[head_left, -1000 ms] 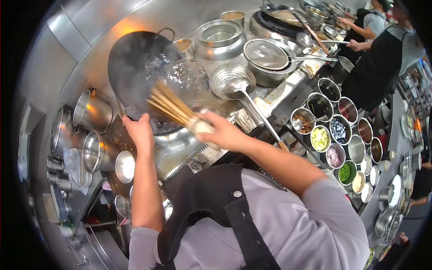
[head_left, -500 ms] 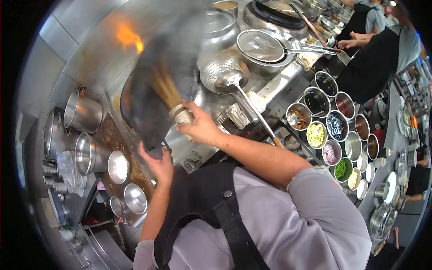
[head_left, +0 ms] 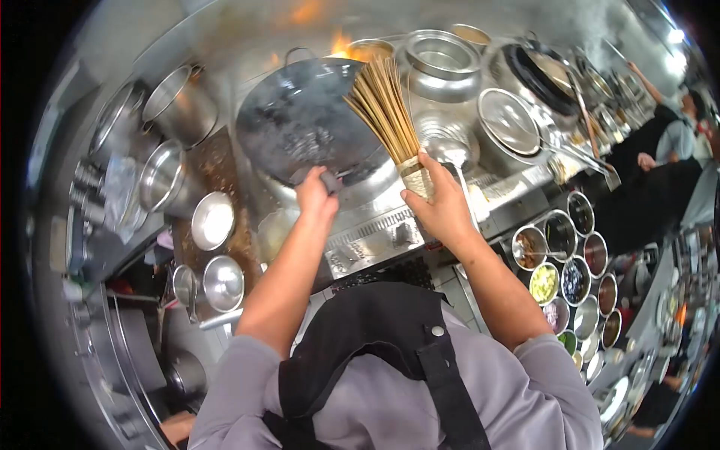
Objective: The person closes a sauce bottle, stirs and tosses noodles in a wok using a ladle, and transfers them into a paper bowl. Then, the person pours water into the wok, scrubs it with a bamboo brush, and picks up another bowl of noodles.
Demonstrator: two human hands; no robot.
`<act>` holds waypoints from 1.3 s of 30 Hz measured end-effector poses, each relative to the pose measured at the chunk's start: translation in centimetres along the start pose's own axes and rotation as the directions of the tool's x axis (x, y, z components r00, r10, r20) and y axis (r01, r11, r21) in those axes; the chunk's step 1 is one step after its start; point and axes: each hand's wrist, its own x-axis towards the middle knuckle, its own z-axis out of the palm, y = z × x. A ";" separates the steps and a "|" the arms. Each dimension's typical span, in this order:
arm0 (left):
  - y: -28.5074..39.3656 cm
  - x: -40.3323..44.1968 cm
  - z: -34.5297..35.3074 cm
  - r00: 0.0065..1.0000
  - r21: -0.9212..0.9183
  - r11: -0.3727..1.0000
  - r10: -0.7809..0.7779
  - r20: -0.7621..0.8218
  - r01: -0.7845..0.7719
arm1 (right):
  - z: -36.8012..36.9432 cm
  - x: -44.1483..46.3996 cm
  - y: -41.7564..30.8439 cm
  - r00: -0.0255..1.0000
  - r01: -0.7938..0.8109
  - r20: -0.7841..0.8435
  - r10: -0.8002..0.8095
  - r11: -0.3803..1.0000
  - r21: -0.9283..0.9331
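A steaming black wok (head_left: 300, 112) sits on the burner, with some bubbling liquid low inside it. My left hand (head_left: 315, 196) is closed at the wok's near rim, around a dark grey piece that looks like a cloth or padded handle. My right hand (head_left: 441, 202) grips the bound handle of a bamboo wok brush (head_left: 388, 109). The brush is held upright just beyond the wok's right side, its bristles fanned out and pointing away from me.
Flames (head_left: 341, 46) rise behind the wok. To the right lie a perforated ladle (head_left: 448, 142) and a mesh strainer (head_left: 510, 120). Metal tins of ingredients (head_left: 544, 283) stand at right; pots (head_left: 180, 105) and bowls (head_left: 213, 220) at left. Co-workers (head_left: 671, 150) stand far right.
The wok has come down from a steep tilt to lie level on the burner. The brush has left the wok's inside and moved right. My left hand has closed at the near rim.
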 end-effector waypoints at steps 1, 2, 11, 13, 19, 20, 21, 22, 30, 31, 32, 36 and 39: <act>0.7 -0.2 0.4 1.000 -0.012 1.000 0.016 -0.015 -0.016 | 1.1 0.0 -0.9 1.000 0.016 0.020 -0.018 0.997 0.078; 1.3 -0.6 0.4 1.000 -0.019 1.000 -0.007 -0.030 0.006 | 2.9 -0.4 -1.1 0.996 0.087 0.012 -0.090 0.989 0.121; 9.9 -11.5 -17.6 0.957 0.389 0.887 0.286 -0.041 -0.248 | 17.5 -9.3 -2.5 0.826 -0.087 0.546 -0.143 0.923 0.374; 10.5 -13.4 -19.6 0.968 0.467 0.861 0.249 -0.043 -0.201 | 20.0 -10.5 -1.9 0.813 0.022 0.528 -0.244 0.920 0.392; 11.5 -16.5 -23.8 0.972 0.532 0.830 0.229 -0.051 -0.168 | 7.3 -10.6 1.4 0.644 0.101 0.753 -0.136 0.991 0.092; 11.7 -16.8 -24.4 0.974 0.545 0.826 0.217 -0.071 -0.144 | 4.4 -10.5 3.9 0.644 0.211 0.746 -0.167 0.977 0.037; 11.6 -16.9 -25.1 0.972 0.546 0.824 0.226 -0.071 -0.152 | 0.8 -9.6 5.0 0.627 0.213 0.774 -0.091 0.975 -0.058; 11.6 -17.0 -25.9 0.972 0.540 0.828 0.223 -0.071 -0.150 | -2.3 -8.8 5.9 0.647 0.218 0.763 -0.010 0.960 -0.173; 10.4 -16.1 -24.8 0.981 0.517 0.835 0.151 0.118 -0.191 | -10.0 -4.6 -5.1 0.840 0.327 0.541 0.040 0.758 -0.564; 10.3 -16.0 -24.1 0.983 0.490 0.853 0.134 0.128 -0.180 | -8.8 -5.1 -5.0 0.795 0.320 0.599 0.095 0.773 -0.547; 10.3 -16.0 -23.2 0.981 0.486 0.853 0.137 0.139 -0.188 | -6.9 -6.1 -3.7 0.757 0.329 0.642 0.117 0.781 -0.530; 10.6 -16.4 -20.6 0.973 0.474 0.857 0.125 0.192 -0.203 | -4.5 -6.5 -2.9 0.681 0.410 0.676 0.280 0.619 -0.670; 11.2 -17.7 -19.4 0.954 0.510 0.818 0.144 0.264 -0.265 | -6.8 -6.1 -5.4 0.856 0.271 0.453 0.249 0.530 -0.804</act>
